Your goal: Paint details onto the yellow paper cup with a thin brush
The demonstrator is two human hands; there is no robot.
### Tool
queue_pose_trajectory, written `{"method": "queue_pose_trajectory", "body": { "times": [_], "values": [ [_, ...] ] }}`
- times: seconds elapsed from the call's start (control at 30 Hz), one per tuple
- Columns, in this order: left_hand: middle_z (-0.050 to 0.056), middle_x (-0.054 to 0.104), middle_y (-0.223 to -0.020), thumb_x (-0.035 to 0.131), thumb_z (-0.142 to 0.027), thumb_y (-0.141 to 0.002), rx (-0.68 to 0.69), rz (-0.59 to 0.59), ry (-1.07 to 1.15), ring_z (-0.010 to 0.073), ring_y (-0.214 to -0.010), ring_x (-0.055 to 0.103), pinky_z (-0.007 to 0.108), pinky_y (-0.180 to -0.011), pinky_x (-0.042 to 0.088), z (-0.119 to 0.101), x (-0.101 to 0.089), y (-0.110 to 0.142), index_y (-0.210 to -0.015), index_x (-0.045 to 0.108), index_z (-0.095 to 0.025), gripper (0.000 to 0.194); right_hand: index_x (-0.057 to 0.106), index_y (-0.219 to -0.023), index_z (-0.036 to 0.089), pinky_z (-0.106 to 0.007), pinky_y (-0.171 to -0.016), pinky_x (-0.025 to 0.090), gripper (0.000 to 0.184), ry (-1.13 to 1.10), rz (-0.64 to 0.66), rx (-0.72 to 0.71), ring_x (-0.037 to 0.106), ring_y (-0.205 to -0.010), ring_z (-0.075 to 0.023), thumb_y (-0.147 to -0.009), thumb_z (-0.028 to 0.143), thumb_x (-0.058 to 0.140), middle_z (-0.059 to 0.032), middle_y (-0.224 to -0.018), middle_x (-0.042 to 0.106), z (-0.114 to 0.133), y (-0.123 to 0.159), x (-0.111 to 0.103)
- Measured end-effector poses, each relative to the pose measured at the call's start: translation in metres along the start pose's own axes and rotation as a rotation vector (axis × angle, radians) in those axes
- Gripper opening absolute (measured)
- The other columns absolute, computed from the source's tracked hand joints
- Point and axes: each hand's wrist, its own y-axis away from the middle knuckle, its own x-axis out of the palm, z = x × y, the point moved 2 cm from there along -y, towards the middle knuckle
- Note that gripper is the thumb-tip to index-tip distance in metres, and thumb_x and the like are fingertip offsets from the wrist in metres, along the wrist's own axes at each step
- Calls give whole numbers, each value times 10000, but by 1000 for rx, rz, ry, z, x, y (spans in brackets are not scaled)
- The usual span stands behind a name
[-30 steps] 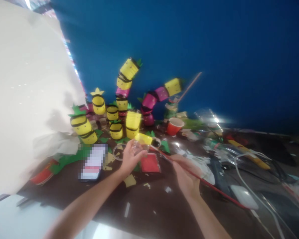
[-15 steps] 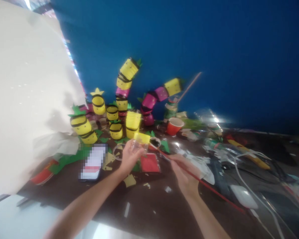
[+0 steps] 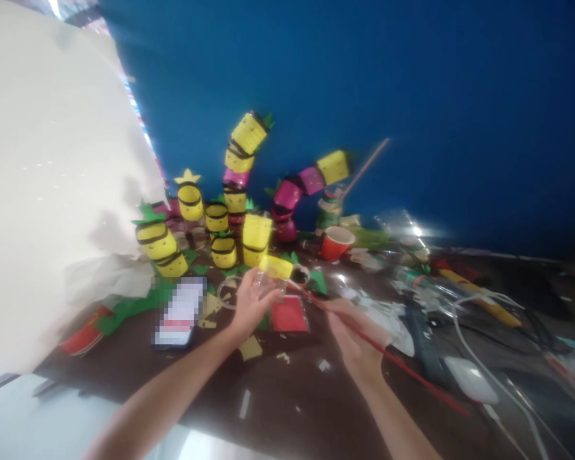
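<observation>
In my left hand (image 3: pixel 250 303) is a clear plastic cup-like piece whose upper part is yellow (image 3: pixel 276 267); my fingers close around its clear part. My right hand (image 3: pixel 354 332) grips a paintbrush with a long thin red handle (image 3: pixel 421 377), which slants back over the wrist. The brush's far end reaches close to the yellow piece, but blur hides whether they touch. Just behind that end sits a small round container (image 3: pixel 300 275) with dark contents. Beneath the hands a red square (image 3: pixel 289 314) lies on the dark brown table (image 3: pixel 268 396).
Yellow and magenta pineapple-like cups (image 3: pixel 256 239) stand behind the hands, some stacked in curves. A phone (image 3: pixel 179 313) lies left, with a red cup (image 3: pixel 82 332) beyond it. Another red cup (image 3: pixel 338 244) stands behind. White cables (image 3: pixel 460 326) and a charger (image 3: pixel 470 378) lie right.
The yellow piece in my left hand has shifted slightly right and tilted a little. The paintbrush has moved slightly in my right hand. Everything else looks the same.
</observation>
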Motion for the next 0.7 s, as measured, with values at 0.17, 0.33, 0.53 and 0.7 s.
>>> {"method": "queue_pose_trajectory", "body": {
  "times": [0.17, 0.33, 0.53, 0.7],
  "values": [
    [55, 679, -896, 816, -412, -595, 24, -43, -43, 235, -883, 674, 389, -834, 522, -5, -2, -2, -1032, 579, -178, 549, 694, -818, 233, -329, -660, 519, 85, 67, -41, -38, 639, -715, -190, -814, 219, 610, -41, -775, 682, 0, -1, -3],
    [72, 681, -961, 820, -368, -602, 13, -51, -18, 235, -906, 677, 385, -842, 523, -1, -3, -3, -1088, 546, -175, 590, 691, -816, 242, -304, -652, 518, 121, 27, -42, -93, 644, -723, -175, -815, 163, 599, -28, -788, 685, 6, -2, -3],
    [75, 678, -1016, 832, -352, -586, 2, -18, 14, 236, -948, 669, 398, -881, 512, 1, -1, -1, -1132, 519, -189, 651, 696, -844, 241, -326, -669, 537, 126, 90, 44, -103, 669, -744, -188, -820, 167, 597, -43, -827, 710, 3, -1, 2],
    [68, 681, -915, 830, -423, -568, 22, -88, -36, 231, -858, 671, 374, -796, 534, -9, -1, -3, -1006, 587, -175, 559, 680, -839, 242, -357, -666, 536, 157, 239, -12, -283, 655, -703, -194, -774, 117, 610, -41, -771, 708, 7, -3, 3]
  ]
}}
